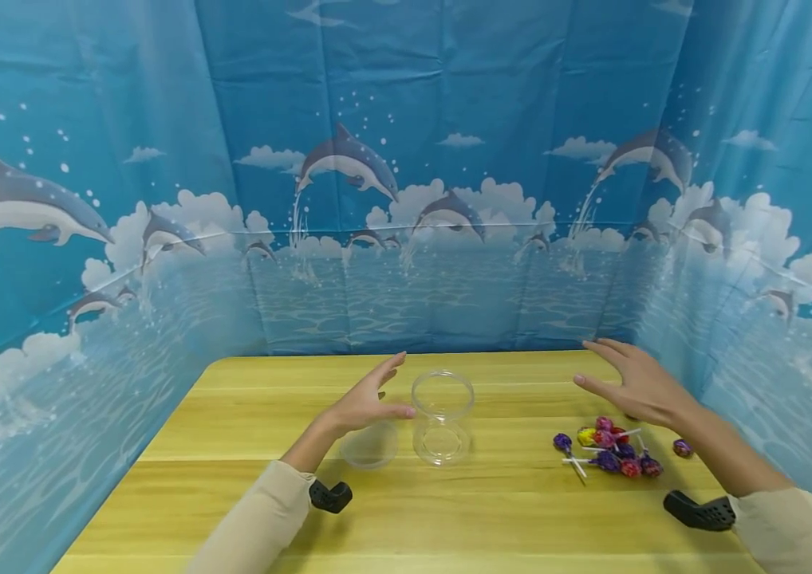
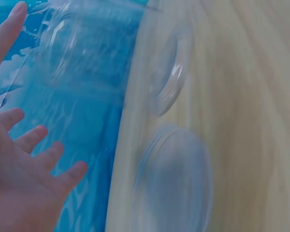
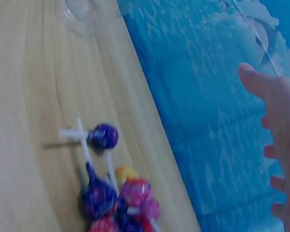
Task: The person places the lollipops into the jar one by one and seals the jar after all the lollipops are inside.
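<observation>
A clear plastic jar [image 1: 443, 418] stands upright on the table, its open rim facing up. My left hand [image 1: 372, 401] is just left of it, fingers spread and thumb tip right at the jar's side in the head view. In the left wrist view the same jar [image 2: 82, 53] appears beyond the outstretched fingers [image 2: 48, 157]. Below that hand a round clear lid [image 1: 368, 445] lies flat. Over on the right, my right hand [image 1: 639, 386] hovers with fingers extended and nothing in it, above and behind a pile of wrapped lollipops [image 1: 617, 450] in purple, red, pink and yellow.
One purple lollipop [image 1: 562, 443] lies at the pile's left side, another lollipop [image 1: 682, 448] apart at its right. The wooden table [image 1: 492, 526] ends at a blue dolphin-print curtain [image 1: 406, 303] behind and on both sides. Black wrist mounts [image 1: 330, 496] sit at both sleeves.
</observation>
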The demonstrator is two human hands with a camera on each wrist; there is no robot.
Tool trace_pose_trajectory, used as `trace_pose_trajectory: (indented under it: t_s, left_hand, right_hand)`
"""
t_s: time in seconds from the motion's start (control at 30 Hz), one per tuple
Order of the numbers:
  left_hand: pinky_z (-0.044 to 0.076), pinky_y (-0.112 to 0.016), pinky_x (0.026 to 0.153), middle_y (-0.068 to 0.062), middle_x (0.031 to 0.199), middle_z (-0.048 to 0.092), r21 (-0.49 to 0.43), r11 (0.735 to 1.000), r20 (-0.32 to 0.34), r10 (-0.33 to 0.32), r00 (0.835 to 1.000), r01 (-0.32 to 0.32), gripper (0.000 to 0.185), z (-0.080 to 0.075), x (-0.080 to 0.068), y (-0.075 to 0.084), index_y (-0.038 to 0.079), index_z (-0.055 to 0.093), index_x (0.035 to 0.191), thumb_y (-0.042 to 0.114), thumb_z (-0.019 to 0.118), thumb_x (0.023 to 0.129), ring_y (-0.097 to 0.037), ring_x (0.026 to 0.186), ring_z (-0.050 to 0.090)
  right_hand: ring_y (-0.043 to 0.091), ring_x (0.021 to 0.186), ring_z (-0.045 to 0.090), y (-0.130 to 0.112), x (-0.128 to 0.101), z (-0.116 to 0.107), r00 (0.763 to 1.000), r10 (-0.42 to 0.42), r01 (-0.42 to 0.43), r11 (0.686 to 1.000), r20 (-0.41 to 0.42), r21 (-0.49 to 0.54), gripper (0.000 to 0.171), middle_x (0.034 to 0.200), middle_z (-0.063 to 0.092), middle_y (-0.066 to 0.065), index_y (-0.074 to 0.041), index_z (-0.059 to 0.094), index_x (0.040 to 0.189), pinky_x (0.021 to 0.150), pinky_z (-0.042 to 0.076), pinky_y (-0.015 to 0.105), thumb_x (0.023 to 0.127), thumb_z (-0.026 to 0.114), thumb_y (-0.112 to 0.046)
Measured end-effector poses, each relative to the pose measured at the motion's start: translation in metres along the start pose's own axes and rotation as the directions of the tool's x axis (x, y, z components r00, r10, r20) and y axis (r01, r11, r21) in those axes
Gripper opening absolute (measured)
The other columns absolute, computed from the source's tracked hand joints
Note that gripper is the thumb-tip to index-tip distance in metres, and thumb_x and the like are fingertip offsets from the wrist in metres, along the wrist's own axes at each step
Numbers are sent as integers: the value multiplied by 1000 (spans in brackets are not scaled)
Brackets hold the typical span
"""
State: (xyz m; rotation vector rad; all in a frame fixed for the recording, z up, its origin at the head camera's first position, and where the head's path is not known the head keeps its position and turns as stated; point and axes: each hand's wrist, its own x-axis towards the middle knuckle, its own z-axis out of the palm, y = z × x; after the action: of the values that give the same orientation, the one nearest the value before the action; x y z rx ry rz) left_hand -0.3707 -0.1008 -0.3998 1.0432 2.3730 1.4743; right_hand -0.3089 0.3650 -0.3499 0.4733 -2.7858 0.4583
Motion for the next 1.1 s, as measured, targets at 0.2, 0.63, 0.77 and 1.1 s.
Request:
trace_pose_trajectory:
  t_s: [0.2,0.63,0.77,1.1]
  left_hand:
    - [26,-60,120,-6,170,18,-128,992,24,9,1000,-6,107,15,8,-6,22,17,167,51,82,87,-35,155,17]
    - [34,-53,118,-6,169,23,-169,985,1,-18,1000,18,103,30,9,-10,19,25,166,41,86,86,-33,153,25]
    - [40,-48,115,-9,166,30,-208,978,-3,-17,1000,16,97,33,9,-12,18,29,164,33,87,88,-34,151,29]
    - [53,-40,102,-11,159,40,-256,967,5,-17,1000,18,84,40,10,-18,23,36,161,28,84,91,-34,146,39]
  right_hand:
    - [66,133,31,24,-19,2,999,20,-17,997,-36,73,74,153,33,40,2,41,156,94,27,85,102,63,-43]
    - [68,128,35,70,-56,11,996,54,-44,990,-70,137,62,146,40,42,6,48,149,91,29,84,103,64,-33]
    - [69,124,37,85,-68,13,993,86,-74,986,-76,149,56,143,41,43,8,47,147,89,30,84,108,56,-30]
    - [70,115,43,116,-94,19,979,205,-204,966,8,159,50,137,44,48,15,53,137,84,39,77,114,35,-25]
